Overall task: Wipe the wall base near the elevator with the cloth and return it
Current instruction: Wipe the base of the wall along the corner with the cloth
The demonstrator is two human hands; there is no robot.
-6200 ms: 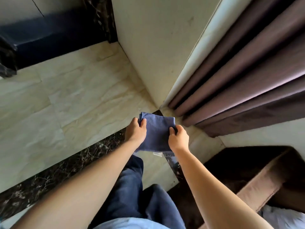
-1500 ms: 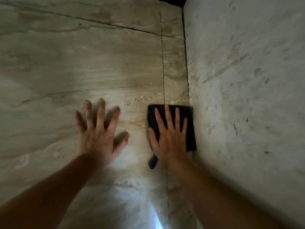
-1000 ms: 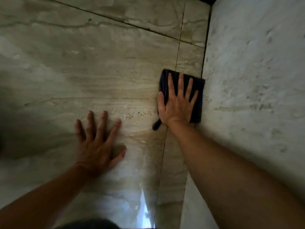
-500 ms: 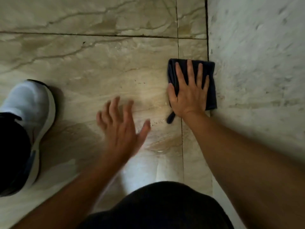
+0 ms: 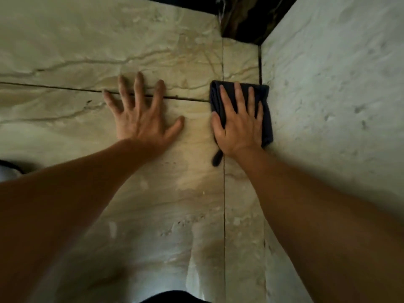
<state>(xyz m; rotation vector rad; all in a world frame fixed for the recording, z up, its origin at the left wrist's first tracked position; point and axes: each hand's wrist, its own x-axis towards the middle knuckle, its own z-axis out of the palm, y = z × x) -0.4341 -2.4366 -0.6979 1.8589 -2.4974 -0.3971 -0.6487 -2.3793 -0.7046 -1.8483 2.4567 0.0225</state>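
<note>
A folded dark blue cloth lies flat on the marble floor, its right edge against the foot of the pale stone wall. My right hand presses down on the cloth with fingers spread, palm flat. A small tail of the cloth sticks out below my wrist. My left hand rests flat on the floor tile to the left, fingers apart, holding nothing and bearing my weight.
Beige veined floor tiles with dark grout lines fill the view. A dark marble strip runs along the far edge, at the wall's corner. A white shoe shows at the left edge. Dark clothing sits at the bottom edge.
My left hand has come down from mid-air and planted flat on the floor farther ahead. My right hand with the cloth has slid forward along the wall foot, toward the dark strip.
</note>
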